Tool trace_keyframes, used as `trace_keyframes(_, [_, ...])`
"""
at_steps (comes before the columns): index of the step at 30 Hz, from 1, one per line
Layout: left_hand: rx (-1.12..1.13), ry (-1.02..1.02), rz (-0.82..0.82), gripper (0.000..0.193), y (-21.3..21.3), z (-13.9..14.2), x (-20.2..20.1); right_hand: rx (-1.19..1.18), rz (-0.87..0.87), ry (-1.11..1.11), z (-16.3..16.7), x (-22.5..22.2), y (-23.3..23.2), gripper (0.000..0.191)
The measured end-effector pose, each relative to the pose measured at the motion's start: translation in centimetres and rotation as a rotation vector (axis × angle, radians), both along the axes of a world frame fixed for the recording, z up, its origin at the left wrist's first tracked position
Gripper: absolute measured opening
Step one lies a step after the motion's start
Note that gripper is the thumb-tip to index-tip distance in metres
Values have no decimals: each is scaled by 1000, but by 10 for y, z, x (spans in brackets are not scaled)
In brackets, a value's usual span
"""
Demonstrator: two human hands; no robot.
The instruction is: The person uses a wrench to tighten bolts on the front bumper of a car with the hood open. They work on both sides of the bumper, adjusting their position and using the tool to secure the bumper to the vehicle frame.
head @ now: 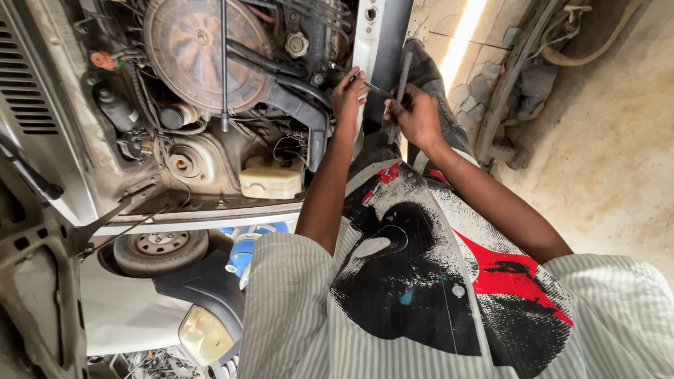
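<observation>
Right now both hands meet at the edge of the open engine bay (210,119). Left hand (349,95) pinches a thin metal tool (371,85) between its fingertips, just above the white body panel (368,42). Right hand (415,116) is wrapped around a grey rod (403,74) standing nearly upright, touching the left.

I find no packages, labels, signs or screens in my head view. Nearest entry: one cream, squarish plastic fluid reservoir (271,179) with a round cap, unmarked as far as I can tell, seated low in the open engine bay beside black hoses.
</observation>
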State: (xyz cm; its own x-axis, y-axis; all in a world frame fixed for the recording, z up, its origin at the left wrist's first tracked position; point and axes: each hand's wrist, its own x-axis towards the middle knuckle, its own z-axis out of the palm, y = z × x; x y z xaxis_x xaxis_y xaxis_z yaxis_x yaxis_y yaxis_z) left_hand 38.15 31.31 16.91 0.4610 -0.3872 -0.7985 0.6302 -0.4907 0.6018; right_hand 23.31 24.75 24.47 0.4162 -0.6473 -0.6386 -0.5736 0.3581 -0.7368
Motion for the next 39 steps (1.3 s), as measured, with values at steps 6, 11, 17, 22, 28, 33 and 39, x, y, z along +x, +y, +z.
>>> trace_keyframes(6, [37, 38, -31, 51, 4, -4, 8, 70, -35, 41, -6, 18, 0, 18])
trace_keyframes(11, [65, -4, -45, 46, 8, -2, 10, 371, -232, -94, -14, 23, 2, 20])
trace_keyframes(17, [108, -41, -69, 38, 9, 1, 18, 685, -441, -158, -17, 39, 1, 33])
trace_keyframes(22, [56, 35, -80, 30, 10, -2, 33, 437, 26, -38, -10, 51, -11, 50])
trace_keyframes(28, [-41, 138, -32, 35, 14, -7, 36, -506, 1142, 227, 1, 51, -13, 49])
trace_keyframes(33, [-179, 185, 56, 41, 13, -10, 35, -1201, 1078, 51, 13, 42, -7, 42])
trace_keyframes(39, [-147, 181, 112, 41, 6, -13, 30, -32, 39, 213, 10, 6, 26, 57])
